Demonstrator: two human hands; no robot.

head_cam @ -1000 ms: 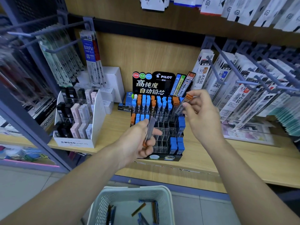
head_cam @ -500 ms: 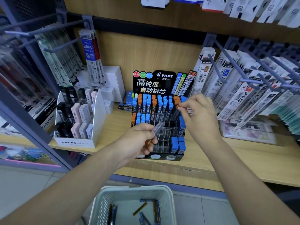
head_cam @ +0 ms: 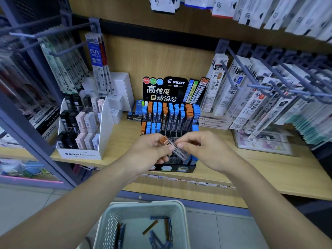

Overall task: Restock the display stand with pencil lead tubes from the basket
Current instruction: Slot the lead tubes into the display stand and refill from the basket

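Left grip (head_cam: 149, 152) clamped on one orange-capped lead tube (head_cam: 173, 148), fingers curled round its capped end. My right grip (head_cam: 206, 150) pinches the same tube further down, so I hold it tilted, cap up and to the left, just in front of the display stand (head_cam: 162, 95) and over its clear front slots. The stand's back rows hold upright blue- and orange-capped tubes (head_cam: 172, 112), the stand itself sits on the wooden shelf (head_cam: 260, 169), and the basket (head_cam: 147, 203) lies below and in front of the stand with a few loose tubes (head_cam: 150, 227) in it.
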